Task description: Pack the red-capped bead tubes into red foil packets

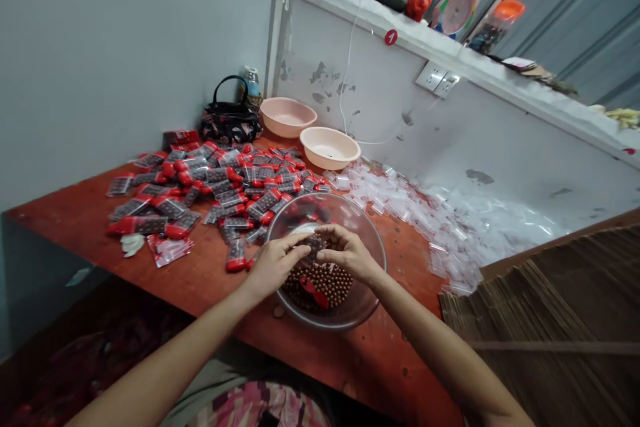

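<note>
My left hand (277,263) and my right hand (353,255) meet above a large clear bowl (377,260). Between their fingertips is a small clear pack (314,247) with dark brown balls inside, partly hidden by the fingers. Both hands are closed on it, one from each side. Under the hands, many shiny brown balls (337,287) lie in the bowl. A red piece (315,293) with a dark end rests on top of the balls; I cannot make out its exact kind.
Filled clear packs with red ends (220,177) are heaped left on the red table (410,340). Empty clear plastic cases (430,213) spread along the wall. Two pale basins (330,163) and a black handbag (230,123) stand behind. Stacked brown cardboard (545,300) is at right.
</note>
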`<state>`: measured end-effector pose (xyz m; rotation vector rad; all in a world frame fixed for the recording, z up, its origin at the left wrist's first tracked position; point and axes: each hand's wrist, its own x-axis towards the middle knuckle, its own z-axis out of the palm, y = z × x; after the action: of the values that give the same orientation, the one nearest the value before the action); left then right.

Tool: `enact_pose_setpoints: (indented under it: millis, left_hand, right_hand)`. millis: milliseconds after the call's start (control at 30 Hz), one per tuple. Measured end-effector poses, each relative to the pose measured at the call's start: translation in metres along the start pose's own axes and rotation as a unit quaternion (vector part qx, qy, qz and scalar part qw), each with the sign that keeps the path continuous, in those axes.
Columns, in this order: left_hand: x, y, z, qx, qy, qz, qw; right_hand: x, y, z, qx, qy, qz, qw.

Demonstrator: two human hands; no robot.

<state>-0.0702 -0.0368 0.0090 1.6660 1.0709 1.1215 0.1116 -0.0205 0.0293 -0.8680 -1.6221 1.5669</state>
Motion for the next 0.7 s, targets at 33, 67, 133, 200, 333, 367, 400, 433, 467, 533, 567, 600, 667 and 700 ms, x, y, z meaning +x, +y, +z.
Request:
enact_pose_setpoints:
  millis: [33, 67, 133, 200, 333, 367, 400, 433, 467, 533, 567, 600, 667, 700]
  left_hand:
    - [0.002, -0.002, 0.002, -0.020, -0.005, -0.003, 1.000]
    - [0.003, -0.004, 0.004, -0.039, -0.015, -0.005, 0.999]
    - [0.005, -0.007, 0.006, -0.069, -0.033, -0.011, 0.997]
    - [0.007, -0.009, 0.006, -0.081, -0.035, -0.028, 0.996]
    - [0.010, -0.011, 0.007, -0.073, -0.015, -0.053, 0.996]
    - [0.010, -0.011, 0.008, -0.070, -0.012, -0.054, 0.996]
    - [0.010, -0.011, 0.008, -0.067, -0.010, -0.056, 0.996]
    - [0.010, -0.011, 0.008, -0.064, -0.012, -0.059, 0.996]
    - [0.010, -0.012, 0.008, -0.060, -0.017, -0.061, 0.996]
    - [0.010, -0.012, 0.009, -0.047, -0.038, -0.059, 0.996]
    - [0.009, -0.012, 0.009, -0.039, -0.051, -0.056, 0.996]
    - [0.010, -0.011, 0.009, -0.030, -0.063, -0.051, 0.996]
    - [0.010, -0.011, 0.010, -0.017, -0.077, -0.045, 0.996]
    - [0.010, -0.012, 0.011, -0.015, -0.078, -0.044, 0.996]
  right_hand:
    - [-0.002, -0.002, -0.003, -0.031, -0.003, -0.012, 0.999]
    - [-0.004, -0.004, -0.007, -0.072, -0.009, -0.026, 0.997]
    - [-0.007, -0.007, -0.013, -0.169, -0.021, -0.058, 0.984]
    - [-0.008, -0.007, -0.018, -0.247, -0.023, -0.087, 0.965]
    - [-0.011, -0.001, -0.019, -0.296, 0.003, -0.101, 0.950]
    - [-0.011, 0.001, -0.019, -0.301, 0.013, -0.102, 0.948]
    - [-0.011, 0.002, -0.019, -0.306, 0.019, -0.102, 0.946]
    - [-0.012, 0.003, -0.020, -0.310, 0.020, -0.104, 0.945]
    - [-0.012, 0.004, -0.021, -0.314, 0.016, -0.105, 0.943]
    - [-0.013, 0.005, -0.023, -0.320, 0.008, -0.102, 0.942]
    - [-0.013, 0.005, -0.024, -0.319, 0.007, -0.098, 0.943]
    - [-0.014, 0.006, -0.025, -0.317, 0.008, -0.092, 0.944]
    - [-0.015, 0.006, -0.027, -0.312, 0.009, -0.083, 0.946]
    - [-0.016, 0.006, -0.028, -0.310, 0.007, -0.078, 0.948]
